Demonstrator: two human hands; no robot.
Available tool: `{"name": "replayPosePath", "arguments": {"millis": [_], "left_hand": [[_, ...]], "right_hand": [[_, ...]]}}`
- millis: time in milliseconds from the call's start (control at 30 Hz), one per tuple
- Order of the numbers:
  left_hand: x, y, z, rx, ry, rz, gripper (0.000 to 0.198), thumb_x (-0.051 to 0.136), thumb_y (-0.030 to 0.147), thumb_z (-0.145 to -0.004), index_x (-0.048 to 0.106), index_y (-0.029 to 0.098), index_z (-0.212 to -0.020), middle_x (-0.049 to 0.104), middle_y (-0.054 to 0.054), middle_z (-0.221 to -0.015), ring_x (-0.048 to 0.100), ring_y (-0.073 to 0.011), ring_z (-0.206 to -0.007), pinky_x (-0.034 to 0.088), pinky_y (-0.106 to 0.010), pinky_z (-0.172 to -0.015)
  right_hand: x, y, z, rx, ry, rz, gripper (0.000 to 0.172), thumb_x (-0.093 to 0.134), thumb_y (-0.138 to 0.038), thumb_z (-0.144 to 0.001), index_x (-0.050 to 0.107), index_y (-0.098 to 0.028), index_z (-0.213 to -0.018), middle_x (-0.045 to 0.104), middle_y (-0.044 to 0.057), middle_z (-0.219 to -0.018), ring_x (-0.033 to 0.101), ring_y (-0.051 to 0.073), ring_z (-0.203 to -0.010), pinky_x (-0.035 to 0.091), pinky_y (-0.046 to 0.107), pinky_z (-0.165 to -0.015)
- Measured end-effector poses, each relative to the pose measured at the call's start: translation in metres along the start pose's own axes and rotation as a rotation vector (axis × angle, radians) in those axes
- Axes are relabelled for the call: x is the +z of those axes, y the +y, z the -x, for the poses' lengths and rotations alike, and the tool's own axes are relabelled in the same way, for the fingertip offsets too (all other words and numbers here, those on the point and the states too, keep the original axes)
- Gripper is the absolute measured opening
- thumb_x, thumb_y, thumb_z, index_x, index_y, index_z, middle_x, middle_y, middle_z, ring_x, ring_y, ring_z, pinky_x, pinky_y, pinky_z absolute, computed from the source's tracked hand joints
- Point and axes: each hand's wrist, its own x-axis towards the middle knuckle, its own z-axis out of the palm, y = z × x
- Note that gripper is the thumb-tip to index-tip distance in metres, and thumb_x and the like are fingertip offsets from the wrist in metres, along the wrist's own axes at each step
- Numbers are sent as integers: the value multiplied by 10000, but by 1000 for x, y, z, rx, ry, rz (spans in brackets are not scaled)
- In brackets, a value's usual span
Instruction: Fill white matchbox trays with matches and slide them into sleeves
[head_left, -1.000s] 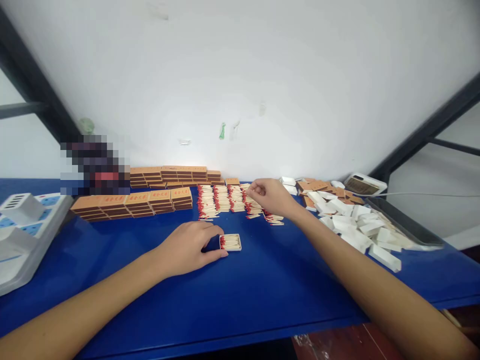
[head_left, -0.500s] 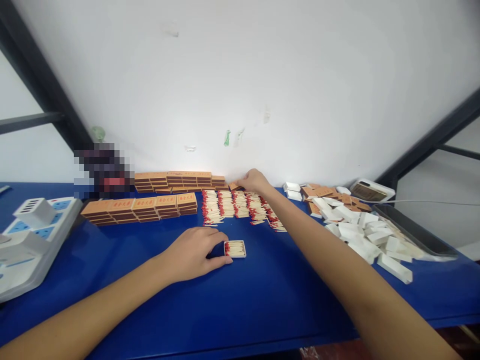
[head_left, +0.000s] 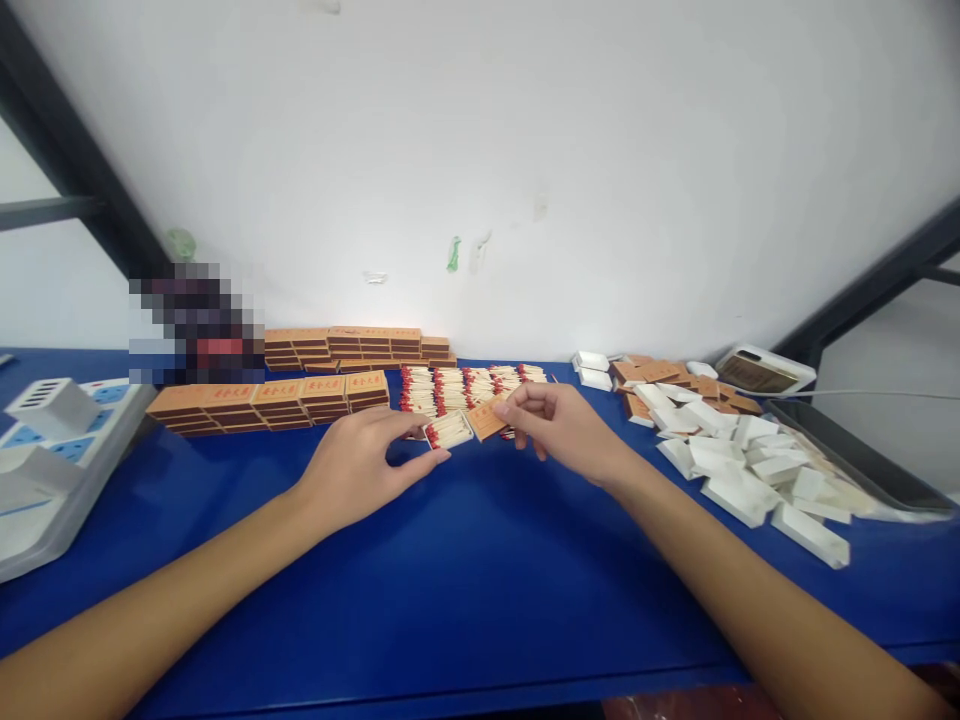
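Note:
Between the thumb and fingers of my left hand (head_left: 367, 462) is a white matchbox tray (head_left: 450, 432) filled with red-tipped matches. My right hand (head_left: 559, 425) pinches an orange matchbox sleeve (head_left: 487, 420), its end close against the right end of the tray; whether the tray has entered it I cannot tell. Just behind both hands lie rows of loose matches (head_left: 442, 388), partly covered by the sleeve and my right fingers. To the left stand stacked orange matchboxes (head_left: 277, 402) with dark striking sides, and a second stack (head_left: 375, 342) runs along the wall.
On the right are a heap of white trays (head_left: 727, 455) and orange sleeves (head_left: 660, 375). Beyond them lie a phone (head_left: 765, 370), a cable and a dark tray (head_left: 862, 460). A white power strip (head_left: 82, 450) with plugs sits at the left of the blue table (head_left: 420, 600).
My right hand has come back from the wall toward me, bringing an orange sleeve. My left hand has lifted the filled tray and tilted it toward the sleeve.

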Motion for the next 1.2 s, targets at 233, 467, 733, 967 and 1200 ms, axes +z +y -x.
{"name": "replayPosePath", "arguments": {"millis": [233,467,733,967,1200], "left_hand": [[2,-1,2,45,47,-28,403,714,560,-986,802,205,-1155,830,-54,-976,757,-197,-745,612,-314,-719],[1,4,3,70,85,-58,386,724,524,-993,800,182,-1156,836,-62,-1006,775,-202,-772,626,-316,-729],[3,0,3,121,174,-74,375,754,519,-976,801,178,-1124,838,-41,-981,775,-199,-736,606,-302,-679],[3,3,2,143,207,-72,346,785,479,-961,800,178,-1129,842,-42,-974,780,-193,-733,593,-282,-670],[4,3,3,141,257,-73,361,815,438,-943,795,134,-1137,838,-53,-967,775,-188,-725,609,-288,-693]], "right_hand": [[8,1,3,-12,17,-76,507,763,-707,-849,658,-211,-872,691,10,-709,567,125,-521,427,238,-409],[13,4,4,-34,38,-139,564,784,-676,-850,537,-250,-1126,686,-35,-758,636,147,-570,426,217,-399],[19,7,7,-156,-9,-74,491,685,-629,-964,662,-202,-1206,623,-12,-777,627,142,-601,471,225,-418],[21,5,8,-149,-39,-153,501,677,-625,-980,645,-203,-1249,645,-9,-776,624,136,-585,501,231,-428],[32,8,14,-58,-115,-340,563,672,-634,-984,537,-242,-1366,678,-19,-822,655,137,-601,497,219,-433]]}}
